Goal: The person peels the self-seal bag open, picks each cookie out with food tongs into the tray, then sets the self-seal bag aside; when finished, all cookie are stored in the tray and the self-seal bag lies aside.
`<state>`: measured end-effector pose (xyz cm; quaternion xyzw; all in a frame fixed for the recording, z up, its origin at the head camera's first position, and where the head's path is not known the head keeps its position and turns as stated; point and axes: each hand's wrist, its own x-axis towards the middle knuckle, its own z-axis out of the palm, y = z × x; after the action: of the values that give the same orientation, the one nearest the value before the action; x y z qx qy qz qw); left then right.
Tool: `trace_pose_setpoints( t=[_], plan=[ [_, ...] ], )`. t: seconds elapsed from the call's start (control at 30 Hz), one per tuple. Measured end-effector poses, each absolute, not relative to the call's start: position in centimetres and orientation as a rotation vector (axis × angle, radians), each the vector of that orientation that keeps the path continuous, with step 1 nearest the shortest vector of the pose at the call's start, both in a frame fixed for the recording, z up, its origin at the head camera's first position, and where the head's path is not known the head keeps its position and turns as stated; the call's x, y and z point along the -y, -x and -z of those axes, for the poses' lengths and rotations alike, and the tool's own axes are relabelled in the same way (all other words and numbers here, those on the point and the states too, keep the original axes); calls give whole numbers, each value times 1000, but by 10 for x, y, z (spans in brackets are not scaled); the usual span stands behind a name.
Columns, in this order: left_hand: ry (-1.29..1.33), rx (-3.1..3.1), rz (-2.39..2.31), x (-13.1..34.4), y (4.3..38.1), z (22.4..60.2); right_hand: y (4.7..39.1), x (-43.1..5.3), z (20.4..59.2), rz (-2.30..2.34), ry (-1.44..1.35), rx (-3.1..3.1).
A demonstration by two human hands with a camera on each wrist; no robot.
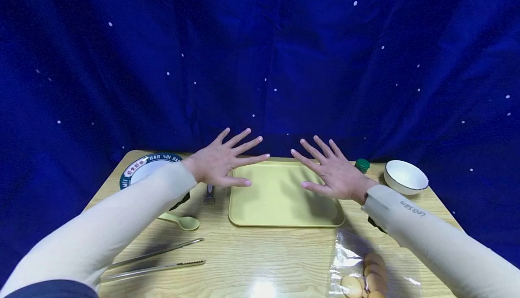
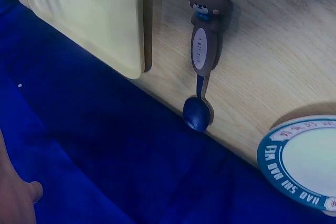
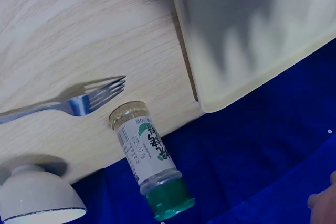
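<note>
Both hands are raised over the table with fingers spread, holding nothing. The left hand (image 1: 223,160) is above the left edge of a pale yellow tray (image 1: 280,198); the right hand (image 1: 333,171) is above its right edge. Beside the tray under the left hand lies a spoon (image 2: 203,51) with a brown bear handle. A plate (image 2: 294,182) with a green lettered rim is farther left, partly hidden by the sleeve in the head view. Near the right hand stand a green-capped seasoning bottle (image 3: 149,150) and a white bowl (image 1: 406,176). A fork (image 3: 79,104) lies near the bottle.
Metal tongs (image 1: 156,268) and a pale green spoon (image 1: 188,223) lie at the front left. At the front right is a clear plastic bag (image 1: 339,266) with several round, golden-brown baked pieces (image 1: 374,273). A blue curtain (image 1: 260,63) hangs behind the table.
</note>
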<state>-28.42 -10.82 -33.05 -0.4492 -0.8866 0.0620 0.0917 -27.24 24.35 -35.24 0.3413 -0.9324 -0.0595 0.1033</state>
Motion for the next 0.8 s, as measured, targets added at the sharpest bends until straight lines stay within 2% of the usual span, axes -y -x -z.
trace_pose_setpoints(
  t=[0.33,0.5,0.67,0.8],
  plan=[
    [1339,2600,-170,103,281,330,272,-244,344,189,-999,2746],
    [1360,2576,-111,98,270,333,260,-246,333,100,-1074,2797],
    [1480,2604,91,70,243,344,234,-254,324,-143,-1144,2929],
    [1584,2721,503,35,205,362,216,-271,321,-376,-1209,3035]
  ],
)
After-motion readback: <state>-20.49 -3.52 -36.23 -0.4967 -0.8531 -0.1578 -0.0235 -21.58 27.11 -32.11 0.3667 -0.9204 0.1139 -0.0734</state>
